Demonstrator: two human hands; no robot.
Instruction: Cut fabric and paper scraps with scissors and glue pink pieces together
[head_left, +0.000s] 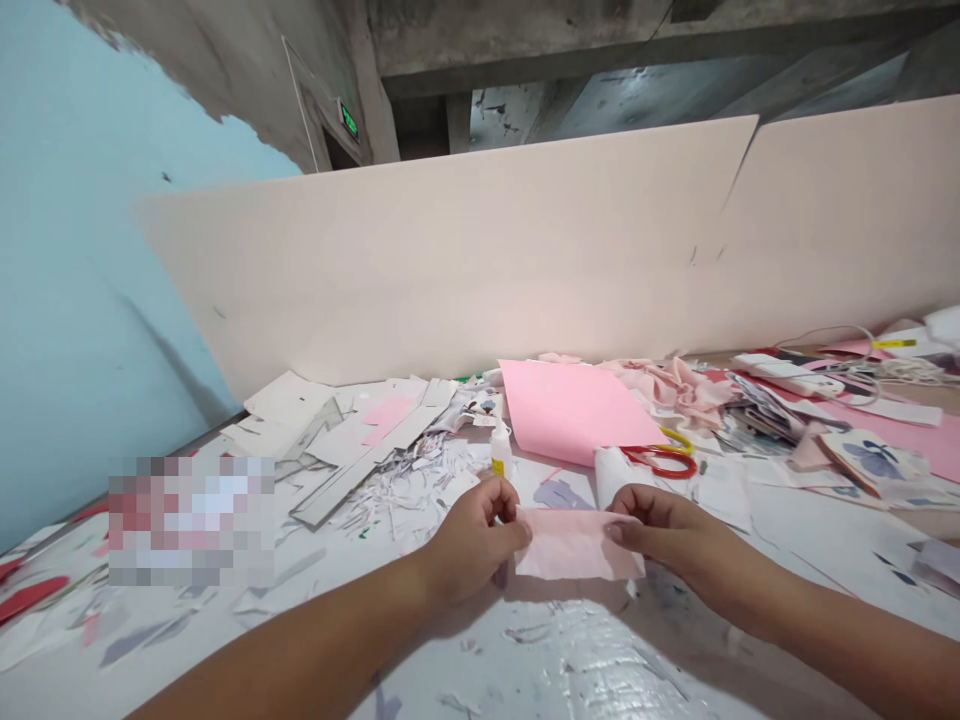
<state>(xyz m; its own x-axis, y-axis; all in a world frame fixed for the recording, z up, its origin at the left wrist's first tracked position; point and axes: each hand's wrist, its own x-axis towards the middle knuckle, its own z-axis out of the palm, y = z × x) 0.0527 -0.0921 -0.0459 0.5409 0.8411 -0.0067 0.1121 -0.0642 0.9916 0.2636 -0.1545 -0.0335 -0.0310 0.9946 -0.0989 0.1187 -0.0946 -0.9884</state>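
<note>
Fingers of left hand (472, 540) and right hand (664, 530) pinched on opposite edges of small pink paper piece (576, 545), held flat at lower centre, uncut and unglued; glue bottle (501, 452), red-handled scissors (664, 458), pink sheet (570, 408) lying behind, untouched.

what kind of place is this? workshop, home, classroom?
Most likely a paper-craft work table in a bare, unfinished room. Both hands, left hand and right hand, hold a small pink paper piece over a table littered with paper scraps, beside red-handled scissors and a glue bottle.
</note>
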